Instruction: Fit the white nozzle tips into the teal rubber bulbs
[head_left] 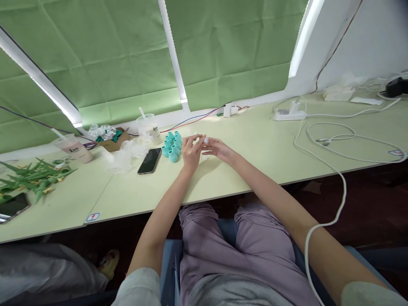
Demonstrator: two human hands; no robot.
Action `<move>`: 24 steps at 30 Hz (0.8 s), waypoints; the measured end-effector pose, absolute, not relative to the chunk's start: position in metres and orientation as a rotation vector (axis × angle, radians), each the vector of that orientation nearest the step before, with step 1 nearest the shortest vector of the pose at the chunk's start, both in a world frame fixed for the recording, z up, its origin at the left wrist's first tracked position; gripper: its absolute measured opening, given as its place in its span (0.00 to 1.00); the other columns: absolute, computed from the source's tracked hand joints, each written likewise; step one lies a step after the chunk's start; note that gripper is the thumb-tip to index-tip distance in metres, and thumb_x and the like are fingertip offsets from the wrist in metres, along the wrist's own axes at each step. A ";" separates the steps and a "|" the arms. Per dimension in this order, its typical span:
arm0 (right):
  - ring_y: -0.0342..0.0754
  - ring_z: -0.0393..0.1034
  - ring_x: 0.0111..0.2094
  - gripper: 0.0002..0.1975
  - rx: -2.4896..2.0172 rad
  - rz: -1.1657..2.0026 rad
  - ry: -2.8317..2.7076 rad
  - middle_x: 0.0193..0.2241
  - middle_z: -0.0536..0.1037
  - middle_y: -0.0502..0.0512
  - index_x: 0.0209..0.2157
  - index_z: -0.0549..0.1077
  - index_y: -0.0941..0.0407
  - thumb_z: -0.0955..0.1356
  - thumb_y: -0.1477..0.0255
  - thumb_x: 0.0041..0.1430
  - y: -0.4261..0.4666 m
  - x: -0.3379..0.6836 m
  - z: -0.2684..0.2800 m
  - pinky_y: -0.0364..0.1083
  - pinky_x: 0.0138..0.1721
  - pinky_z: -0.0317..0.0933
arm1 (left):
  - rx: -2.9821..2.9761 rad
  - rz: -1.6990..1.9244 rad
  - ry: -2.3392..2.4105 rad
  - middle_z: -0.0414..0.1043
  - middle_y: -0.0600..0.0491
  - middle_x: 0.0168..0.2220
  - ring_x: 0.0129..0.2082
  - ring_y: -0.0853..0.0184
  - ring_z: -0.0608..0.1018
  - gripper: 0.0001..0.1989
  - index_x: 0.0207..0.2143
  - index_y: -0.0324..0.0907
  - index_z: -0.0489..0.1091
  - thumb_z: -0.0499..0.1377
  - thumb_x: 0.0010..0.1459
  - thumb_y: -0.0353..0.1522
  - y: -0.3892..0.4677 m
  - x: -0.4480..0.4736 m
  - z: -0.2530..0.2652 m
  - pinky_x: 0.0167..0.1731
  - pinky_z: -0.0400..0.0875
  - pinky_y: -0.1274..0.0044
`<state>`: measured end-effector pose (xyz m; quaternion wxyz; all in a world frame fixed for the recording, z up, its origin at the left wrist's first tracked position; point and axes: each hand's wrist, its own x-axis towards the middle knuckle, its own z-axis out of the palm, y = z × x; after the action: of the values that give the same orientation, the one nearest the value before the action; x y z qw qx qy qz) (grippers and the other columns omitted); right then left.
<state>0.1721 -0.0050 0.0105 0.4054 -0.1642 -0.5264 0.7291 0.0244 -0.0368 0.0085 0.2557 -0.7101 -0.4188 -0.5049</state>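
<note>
Over the table, my left hand [190, 152] and my right hand [220, 150] meet with their fingertips closed around a small white piece [206, 140]. Its exact kind is too small to make out, and fingers cover part of it. Something else white [205, 157] shows on the table beneath my hands, partly hidden. Just left of my left hand stands a group of several turquoise, bottle-shaped pieces [172, 146] with narrow necks. A dark phone [149, 161] lies to the left of that group.
Crumpled clear plastic [129, 154], a cardboard box [112, 143] and two drink cups [75, 148] [153, 129] occupy the left. Green artificial stems [35, 176] lie farther left, near another phone [14, 208]. A power strip [290, 114] and a looping white cable [342, 191] are right.
</note>
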 end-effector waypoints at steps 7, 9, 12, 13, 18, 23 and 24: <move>0.41 0.71 0.38 0.17 -0.861 1.224 -1.306 0.43 0.75 0.53 0.39 0.73 0.55 0.72 0.66 0.46 0.021 0.189 0.004 0.43 0.40 0.66 | -1.850 -1.360 -1.346 0.76 0.51 0.35 0.38 0.65 0.72 0.12 0.34 0.45 0.76 0.53 0.62 0.38 -0.033 0.005 0.020 0.42 0.63 0.72; 0.42 0.70 0.36 0.09 -1.103 0.858 -1.320 0.40 0.76 0.54 0.35 0.74 0.58 0.68 0.74 0.48 0.035 0.199 -0.005 0.45 0.43 0.65 | -1.746 -1.398 -1.482 0.75 0.53 0.28 0.33 0.66 0.73 0.13 0.30 0.44 0.75 0.54 0.62 0.39 -0.031 -0.006 0.024 0.40 0.61 0.73; 0.46 0.68 0.37 0.11 -1.326 0.518 -1.419 0.37 0.76 0.57 0.34 0.74 0.59 0.62 0.80 0.50 0.052 0.212 -0.020 0.49 0.47 0.62 | -1.661 -1.461 -1.656 0.73 0.55 0.21 0.26 0.68 0.72 0.17 0.27 0.43 0.73 0.52 0.63 0.40 -0.029 -0.019 0.027 0.38 0.61 0.74; 0.47 0.68 0.39 0.12 -1.380 0.470 -1.470 0.37 0.76 0.58 0.33 0.75 0.59 0.61 0.81 0.49 0.056 0.215 -0.025 0.50 0.48 0.61 | -1.649 -1.483 -1.697 0.72 0.55 0.21 0.24 0.69 0.71 0.18 0.27 0.42 0.72 0.51 0.63 0.41 -0.028 -0.022 0.028 0.37 0.61 0.75; 0.48 0.67 0.40 0.13 -1.532 0.378 -1.637 0.37 0.75 0.61 0.32 0.75 0.60 0.59 0.80 0.52 0.062 0.219 -0.036 0.48 0.47 0.60 | -1.561 -1.544 -1.826 0.74 0.56 0.24 0.25 0.70 0.72 0.17 0.35 0.43 0.72 0.45 0.66 0.36 -0.026 -0.030 0.027 0.34 0.62 0.77; 0.46 0.68 0.38 0.13 -1.638 0.370 -1.622 0.34 0.76 0.57 0.34 0.75 0.57 0.60 0.79 0.54 0.059 0.222 -0.031 0.46 0.43 0.59 | -1.475 -1.648 -1.840 0.75 0.55 0.33 0.26 0.72 0.73 0.19 0.48 0.43 0.68 0.41 0.63 0.25 -0.027 -0.037 0.030 0.35 0.64 0.78; 0.46 0.68 0.38 0.12 -1.669 0.369 -1.622 0.35 0.76 0.56 0.34 0.74 0.56 0.60 0.79 0.54 0.059 0.223 -0.029 0.46 0.43 0.58 | -1.446 -1.669 -1.818 0.75 0.54 0.36 0.28 0.71 0.73 0.22 0.50 0.43 0.66 0.41 0.61 0.23 -0.027 -0.038 0.031 0.37 0.65 0.78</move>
<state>0.2229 0.0585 -0.0294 0.3827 -0.6544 -0.6359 0.1446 -0.0380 -0.0274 0.0305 0.1401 -0.5005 -0.6294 -0.5777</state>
